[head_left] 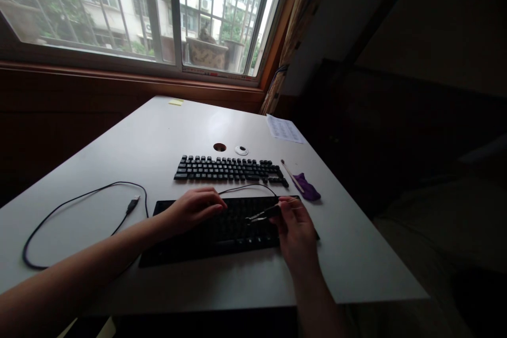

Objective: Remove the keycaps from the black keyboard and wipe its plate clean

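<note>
A black keyboard [222, 240] lies near the front of the white desk, its surface too dark to make out clearly. My left hand [196, 206] is over its back left part, fingers loosely extended with nothing visible in them. At the right end, my right hand [293, 219] grips a keycap puller [263, 215] with two thin metal prongs pointing left over the keyboard. Beyond the keyboard, loose black keycaps [225, 169] are laid out in rows, in a keyboard's layout. A black cable [247, 186] runs between the keycaps and the keyboard.
A USB plug [132, 204] with a looped cord lies at left. To the right are a purple cloth [307, 187] and a thin brush [292, 175]. Farther back are a cable hole [219, 147], its white cover [241, 150], printed paper [285, 129] and yellow sticky notes [176, 102].
</note>
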`<state>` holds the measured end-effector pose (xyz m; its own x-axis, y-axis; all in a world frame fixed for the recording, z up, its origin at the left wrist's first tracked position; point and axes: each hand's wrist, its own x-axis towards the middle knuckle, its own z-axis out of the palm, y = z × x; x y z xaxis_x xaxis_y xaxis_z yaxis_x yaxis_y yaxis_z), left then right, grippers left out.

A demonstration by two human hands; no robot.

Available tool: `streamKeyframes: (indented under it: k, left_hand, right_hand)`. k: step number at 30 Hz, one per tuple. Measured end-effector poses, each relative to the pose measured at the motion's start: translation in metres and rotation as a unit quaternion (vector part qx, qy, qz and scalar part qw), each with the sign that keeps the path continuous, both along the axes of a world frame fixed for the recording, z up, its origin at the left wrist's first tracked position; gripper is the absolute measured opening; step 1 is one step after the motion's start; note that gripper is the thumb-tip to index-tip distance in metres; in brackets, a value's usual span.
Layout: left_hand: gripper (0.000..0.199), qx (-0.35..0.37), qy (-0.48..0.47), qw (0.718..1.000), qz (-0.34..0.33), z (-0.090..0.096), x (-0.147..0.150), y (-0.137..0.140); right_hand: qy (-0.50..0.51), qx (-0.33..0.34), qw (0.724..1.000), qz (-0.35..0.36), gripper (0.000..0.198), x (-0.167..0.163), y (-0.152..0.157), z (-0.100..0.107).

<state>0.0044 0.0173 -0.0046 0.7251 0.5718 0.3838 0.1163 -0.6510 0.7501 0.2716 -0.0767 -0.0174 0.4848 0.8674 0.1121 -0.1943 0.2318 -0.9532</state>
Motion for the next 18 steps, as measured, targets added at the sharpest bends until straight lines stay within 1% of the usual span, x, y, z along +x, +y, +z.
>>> streamKeyframes:
  k: [2,4,8,10,13,15,18]
  left_hand:
    - [0.027,0.024,0.010,1.000,0.010,-0.005,0.001,0.001]
    - [0.026,0.032,0.010,0.999,0.013,-0.009,0.001,0.001]
    - [0.028,0.013,0.006,1.000,0.003,-0.010,0.002,0.001]
    - [0.029,-0.013,-0.005,1.000,0.006,-0.010,0.001,0.002]
    - [0.029,-0.074,-0.036,0.997,0.013,-0.009,0.000,0.003]
    - [0.030,-0.115,-0.060,0.991,0.011,-0.009,-0.001,0.005]
    - [0.033,-0.150,-0.084,0.985,-0.003,-0.006,-0.004,0.007]
  right_hand:
    - [0.000,0.006,1.000,0.019,0.027,-0.015,0.004,-0.001]
    - [-0.005,0.014,0.999,0.036,0.025,-0.029,0.006,-0.003]
    - [-0.046,0.039,0.996,0.073,0.016,-0.049,0.006,-0.010]
    - [-0.083,0.059,0.991,0.089,0.012,-0.054,0.005,-0.013]
    - [-0.152,0.080,0.982,0.082,0.008,-0.056,0.000,-0.016]
    - [-0.191,0.069,0.975,0.085,0.007,-0.056,-0.003,-0.017]
    - [-0.257,0.057,0.958,0.112,0.005,-0.056,-0.008,-0.019]
